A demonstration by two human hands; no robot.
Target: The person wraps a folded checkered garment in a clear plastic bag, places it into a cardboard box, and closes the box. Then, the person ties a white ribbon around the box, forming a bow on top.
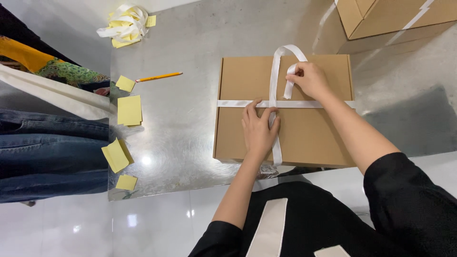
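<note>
Box [304, 133]: a flat brown box. It lies on the shiny table [185, 119], close to the person.
Ribbon [238, 103]: white. One band runs side to side over the lid and one runs top to bottom. They cross near the middle of the lid.
Left hand [259, 128]: it lies flat on the lid, palm down, fingers together and pointing away from the person. The fingertips press on the spot where the bands cross. It looks like it pins the ribbon so the cross stays tight and does not slide. It grabs nothing; it only pushes down.
Right hand [309, 78]: it is by the far edge of the box, wrist bent. The fingers are curled and pinch the loose end of the ribbon. The ribbon makes a loop that stands up off the lid. Pulling up and across seems to keep it snug.
Arms: both reach out from black sleeves, the right one farther.
Notes [129, 110]: yellow paper squares lie at the left of the table.
Pencil [158, 76]: orange, well apart from the box.
Scraps [124, 24]: a heap of white ribbon and yellow bits at the far corner.
Second box [381, 16]: brown, at the far right.
Jeans [47, 152]: folded and stacked at the left.
</note>
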